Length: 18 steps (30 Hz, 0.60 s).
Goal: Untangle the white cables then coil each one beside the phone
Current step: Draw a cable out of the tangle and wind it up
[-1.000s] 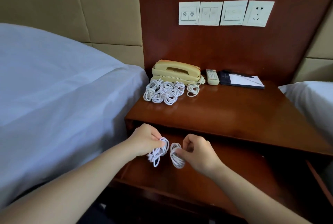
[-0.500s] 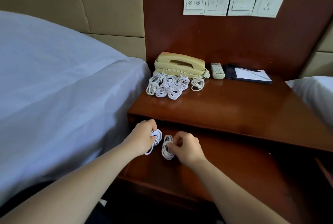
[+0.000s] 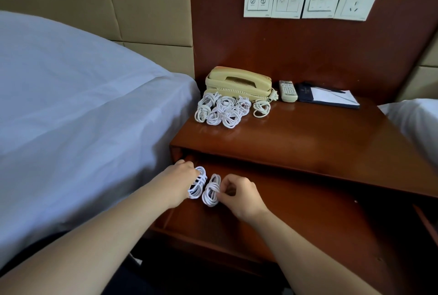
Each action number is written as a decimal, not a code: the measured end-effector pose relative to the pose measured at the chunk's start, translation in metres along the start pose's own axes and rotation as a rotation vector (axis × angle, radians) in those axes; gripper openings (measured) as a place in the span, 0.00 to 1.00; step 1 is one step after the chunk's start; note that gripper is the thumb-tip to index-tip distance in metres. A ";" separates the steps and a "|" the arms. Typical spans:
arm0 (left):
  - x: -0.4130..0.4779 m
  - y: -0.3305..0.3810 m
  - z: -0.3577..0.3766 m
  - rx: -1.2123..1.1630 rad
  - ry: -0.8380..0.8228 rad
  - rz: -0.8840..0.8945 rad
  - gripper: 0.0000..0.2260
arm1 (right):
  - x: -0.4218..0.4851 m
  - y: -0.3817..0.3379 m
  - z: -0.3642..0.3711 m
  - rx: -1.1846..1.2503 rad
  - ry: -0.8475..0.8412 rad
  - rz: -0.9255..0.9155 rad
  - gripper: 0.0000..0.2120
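Observation:
A beige phone [image 3: 238,82] stands at the back left of the nightstand top [image 3: 296,143]. Several coiled white cables [image 3: 222,111] lie bunched in front of it, and one more coil [image 3: 261,108] sits apart to their right. Over the lower shelf [image 3: 308,219], my left hand [image 3: 179,182] grips a coiled white cable [image 3: 198,184]. My right hand [image 3: 239,194] pinches a second coil [image 3: 211,190] right beside the first. The two coils stand close together without touching.
A white remote [image 3: 288,90] and a dark notepad with a pen [image 3: 329,95] lie right of the phone. A bed with a pale sheet [image 3: 78,117] presses against the nightstand's left side. Another bed corner [image 3: 417,124] is at the right. Wall switches [image 3: 308,0] hang above.
Both hands have moved left and a little deeper over the lower shelf, each still holding its coil. The coils have come closer together.

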<state>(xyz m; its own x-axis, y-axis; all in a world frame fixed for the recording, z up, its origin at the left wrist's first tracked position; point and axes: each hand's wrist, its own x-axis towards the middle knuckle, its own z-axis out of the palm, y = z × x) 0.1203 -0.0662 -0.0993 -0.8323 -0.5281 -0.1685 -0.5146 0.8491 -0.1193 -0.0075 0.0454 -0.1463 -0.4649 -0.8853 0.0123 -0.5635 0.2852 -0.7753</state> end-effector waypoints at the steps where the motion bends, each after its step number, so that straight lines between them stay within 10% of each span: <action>1: 0.000 -0.001 0.000 0.006 0.005 -0.006 0.17 | 0.000 -0.001 0.001 -0.010 -0.010 -0.015 0.09; 10: -0.007 -0.003 -0.008 -0.263 -0.050 -0.005 0.25 | -0.002 -0.005 -0.009 -0.055 -0.058 -0.061 0.04; 18: 0.008 -0.015 -0.040 -0.586 0.183 0.022 0.07 | 0.006 -0.029 -0.050 -0.180 0.082 -0.229 0.05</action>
<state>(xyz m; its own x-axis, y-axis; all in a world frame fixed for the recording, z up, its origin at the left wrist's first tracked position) 0.1128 -0.0829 -0.0598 -0.8390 -0.5440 0.0120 -0.4817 0.7528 0.4486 -0.0276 0.0499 -0.0921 -0.3614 -0.9034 0.2309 -0.7685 0.1483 -0.6224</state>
